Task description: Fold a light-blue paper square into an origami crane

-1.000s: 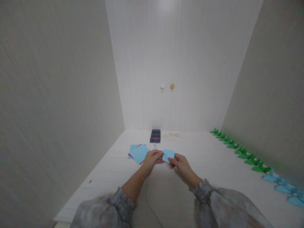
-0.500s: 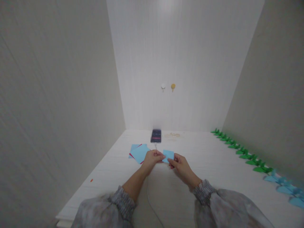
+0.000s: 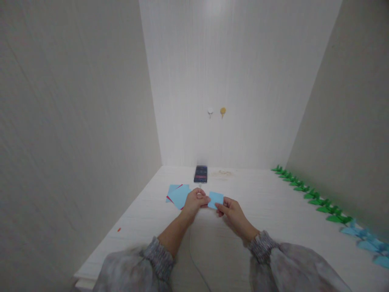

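Between my two hands is a small light-blue square of origami paper [image 3: 216, 198], held up over the white table. My right hand [image 3: 232, 213] pinches its lower right side, thumb on the front face and fingers behind. At the left edge of the square, the thumb and fingers of my left hand [image 3: 194, 202] are closed on it; the curled fingers partly hide the grip. Just left of that hand lies a loose pile of blue paper sheets [image 3: 178, 196] with red edges showing, partly covered by my hand.
A phone [image 3: 201, 174] stands near the back wall, its white cable [image 3: 194, 261] running toward me. Along the right wall stretches a row of green folded paper pieces [image 3: 319, 201], then blue ones [image 3: 366, 242]. A small orange bit [image 3: 119, 229] lies at left. Two hooks hang on the wall.
The view has shifted slightly. My left fingers have eased a little toward the left edge of the blue square, baring more of it. My right hand keeps its pinch.
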`<move>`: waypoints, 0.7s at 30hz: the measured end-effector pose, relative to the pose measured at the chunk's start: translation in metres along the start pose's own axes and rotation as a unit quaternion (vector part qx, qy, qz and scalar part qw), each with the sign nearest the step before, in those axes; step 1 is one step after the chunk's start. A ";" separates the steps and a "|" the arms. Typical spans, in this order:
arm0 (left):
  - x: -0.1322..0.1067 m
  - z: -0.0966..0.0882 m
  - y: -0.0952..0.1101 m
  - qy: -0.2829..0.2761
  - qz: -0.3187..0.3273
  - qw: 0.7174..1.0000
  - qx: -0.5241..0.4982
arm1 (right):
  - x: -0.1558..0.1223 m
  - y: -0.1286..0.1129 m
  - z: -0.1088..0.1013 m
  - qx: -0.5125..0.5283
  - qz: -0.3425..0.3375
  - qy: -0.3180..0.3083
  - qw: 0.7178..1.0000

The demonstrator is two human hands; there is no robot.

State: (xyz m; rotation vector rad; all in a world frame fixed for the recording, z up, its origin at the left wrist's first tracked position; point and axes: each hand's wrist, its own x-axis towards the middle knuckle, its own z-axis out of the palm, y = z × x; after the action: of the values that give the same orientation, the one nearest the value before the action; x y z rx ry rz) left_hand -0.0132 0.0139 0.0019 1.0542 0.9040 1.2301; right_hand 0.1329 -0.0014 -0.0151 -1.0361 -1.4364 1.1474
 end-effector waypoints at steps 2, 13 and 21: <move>0.000 0.000 0.000 -0.013 0.005 1.000 -0.008 | 0.000 -0.001 0.000 0.006 0.003 0.000 1.000; 0.002 0.001 -0.013 -0.059 0.030 0.998 -0.003 | -0.003 0.007 0.005 0.009 0.027 -0.069 0.997; 0.008 0.001 -0.014 -0.020 0.026 0.999 -0.028 | -0.006 -0.002 0.008 0.092 0.069 -0.135 0.984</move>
State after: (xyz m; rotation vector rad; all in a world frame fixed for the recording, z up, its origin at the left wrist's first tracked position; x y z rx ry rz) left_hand -0.0075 0.0213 -0.0113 1.0593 0.8107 1.2663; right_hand 0.1258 -0.0087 -0.0148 -0.8862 -1.4501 1.5385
